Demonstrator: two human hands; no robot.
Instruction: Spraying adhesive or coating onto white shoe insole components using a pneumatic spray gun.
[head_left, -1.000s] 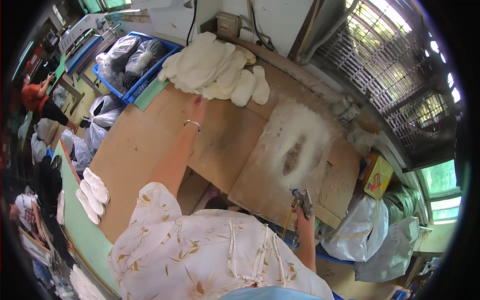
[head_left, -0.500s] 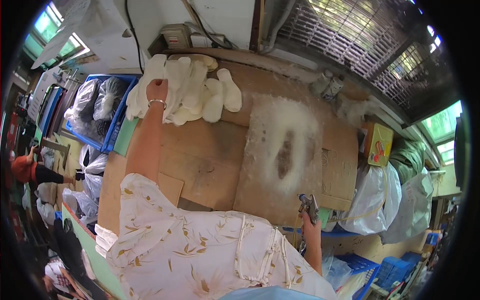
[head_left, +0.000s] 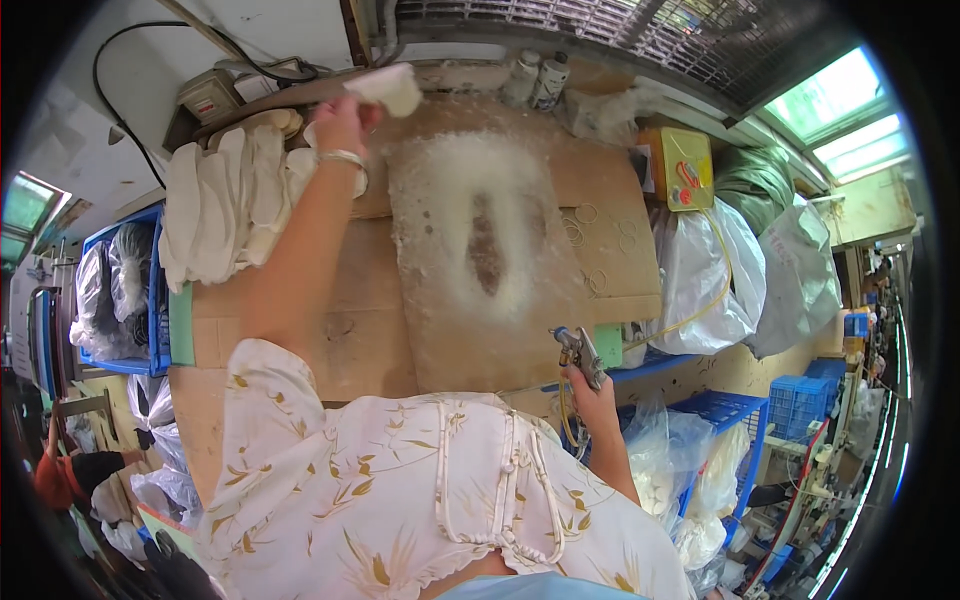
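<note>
Half a second ago the left hand (head_left: 343, 125) was at the heap of insoles (head_left: 225, 200); now it is clear of most of the heap, at the upper middle left of the frame, with one pale insole (head_left: 392, 90) pinched by the near end between its fingers — so a single piece is now apart from the others and near the top edge of the stained board (head_left: 435, 350). The moving insole is blurred. The right hand (head_left: 594, 395), lower right of centre, has its fingers wrapped round the handle of a spray gun (head_left: 582, 352) near the board's lower edge; whether the trigger is pressed I cannot tell. The view has swung too, so the heap now sits further toward the left. Counting: one insole in the left hand, one spray gun in the right, one board with one white ring of residue around a long dark patch, two bottles (head_left: 535, 80) at the upper middle, one yellow can (head_left: 688, 170) at the upper right, and below it two large bags, one white (head_left: 705, 290) and one grey (head_left: 800, 275) — the heaped insoles overlap too much to count
</note>
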